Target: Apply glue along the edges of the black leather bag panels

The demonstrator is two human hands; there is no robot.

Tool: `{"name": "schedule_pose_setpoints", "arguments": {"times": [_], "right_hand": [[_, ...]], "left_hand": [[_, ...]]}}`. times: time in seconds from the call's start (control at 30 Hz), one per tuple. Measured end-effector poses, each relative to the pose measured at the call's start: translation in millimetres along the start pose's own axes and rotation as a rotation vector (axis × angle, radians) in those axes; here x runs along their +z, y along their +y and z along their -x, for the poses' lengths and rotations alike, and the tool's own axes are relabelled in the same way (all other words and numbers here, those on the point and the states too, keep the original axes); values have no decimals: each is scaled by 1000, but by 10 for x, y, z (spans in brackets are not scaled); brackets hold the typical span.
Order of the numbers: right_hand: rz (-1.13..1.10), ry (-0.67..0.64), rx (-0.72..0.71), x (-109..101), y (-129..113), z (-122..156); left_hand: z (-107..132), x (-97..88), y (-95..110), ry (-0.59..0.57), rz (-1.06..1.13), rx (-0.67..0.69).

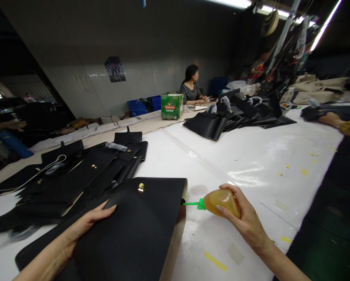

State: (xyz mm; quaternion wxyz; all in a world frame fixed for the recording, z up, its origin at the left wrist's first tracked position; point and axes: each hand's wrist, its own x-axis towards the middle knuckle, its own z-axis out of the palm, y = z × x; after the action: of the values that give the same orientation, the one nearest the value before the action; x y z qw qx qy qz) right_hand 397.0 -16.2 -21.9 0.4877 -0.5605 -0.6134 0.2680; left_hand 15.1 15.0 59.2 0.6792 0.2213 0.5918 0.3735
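My right hand (246, 220) is wrapped round a squeeze bottle (220, 202) of amber liquid, held on its side. The bottle's thin green nozzle points left, its tip at the right edge of a black leather bag piece (136, 222). A gold clasp sits near the top of that piece, and a pale underside shows along its right edge. My left hand (94, 218) grips the piece from the left, thumb on top and the other fingers hidden beneath it.
Black bag pieces with gold clasps lie piled at left (84, 171), with another heap (236, 113) at the back. A green carton (171, 106) stands on the white table (210, 249). A person (191, 88) sits beyond it; a co-worker's hand (331, 119) is at right.
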Motion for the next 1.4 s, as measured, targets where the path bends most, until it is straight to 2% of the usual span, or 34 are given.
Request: {"name": "schedule_pose_setpoints", "arguments": {"times": [0.2,0.43,0.73,1.03,1.23,1.4], "right_hand": [[5,51,-12,34,23,2],[22,-59,-4,43,68,30],[147,-47,-113,122,238,-12],[77,-102,35,134,400,-18],[76,5,33,125,459,-113],[88,-90,51,99,437,-65]], "left_hand": [[-25,-10,-35,-14,-13,3],[-51,-40,-38,29,8,-11],[-97,4,-41,14,-14,-49],[-186,63,-137,-27,-49,-68],[-170,58,-120,-27,5,-100],[-205,60,-137,-33,-17,-104]]}}
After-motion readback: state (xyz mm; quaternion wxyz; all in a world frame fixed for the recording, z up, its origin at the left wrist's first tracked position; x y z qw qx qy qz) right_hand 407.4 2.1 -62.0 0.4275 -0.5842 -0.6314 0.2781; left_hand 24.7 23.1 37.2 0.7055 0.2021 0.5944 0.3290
